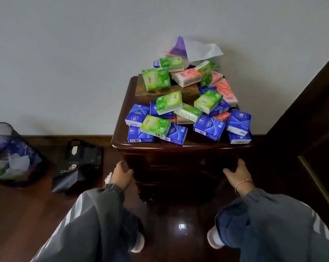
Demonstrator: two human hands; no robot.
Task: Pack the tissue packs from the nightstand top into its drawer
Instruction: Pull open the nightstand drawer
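Above the nightstand (180,148) front, tissue packs (186,106) lie heaped, while left hand (122,173) and right hand (235,173) grip its sides below them.

One nightstand (122,118), one heap of tissue packs (186,103) in blue, green, pink, exact count unclear, two hands

You can't really see the drawer (180,159), its front is lost in shadow. Fingertips of your left hand (122,173) and right hand (235,172) vanish behind the nightstand (120,129) sides. Mesh bin (12,156) is cut off at the frame edge.
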